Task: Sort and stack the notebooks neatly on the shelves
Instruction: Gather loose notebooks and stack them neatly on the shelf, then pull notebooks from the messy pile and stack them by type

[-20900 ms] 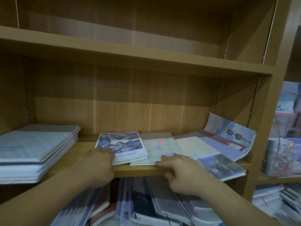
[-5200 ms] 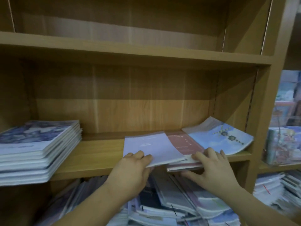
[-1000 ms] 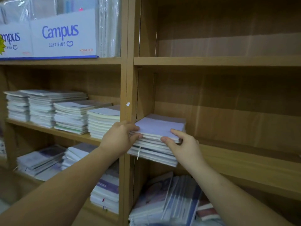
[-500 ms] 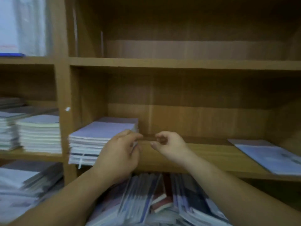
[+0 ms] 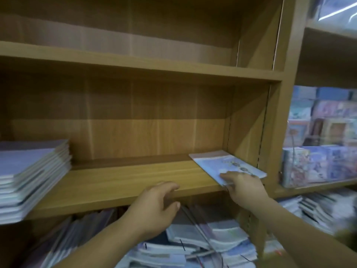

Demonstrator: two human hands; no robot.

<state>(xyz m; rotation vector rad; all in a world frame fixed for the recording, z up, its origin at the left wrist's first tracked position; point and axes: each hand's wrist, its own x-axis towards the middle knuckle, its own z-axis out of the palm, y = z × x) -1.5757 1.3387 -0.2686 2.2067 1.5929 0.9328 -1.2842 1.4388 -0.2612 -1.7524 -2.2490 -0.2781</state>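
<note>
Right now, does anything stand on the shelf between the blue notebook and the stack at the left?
No notebook lies between them: the shelf board is bare from the blue notebook, held at its near corner by the right hand, to the stack. Only the open left hand hovers at the front edge, midway.

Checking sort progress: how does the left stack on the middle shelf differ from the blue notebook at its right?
The left stack is many notebooks deep, topped in plain lilac; the blue notebook is thin, with a printed pattern. The stack sits untouched; the right hand grips the blue notebook's edge. Both lie flat on the middle shelf.
</note>
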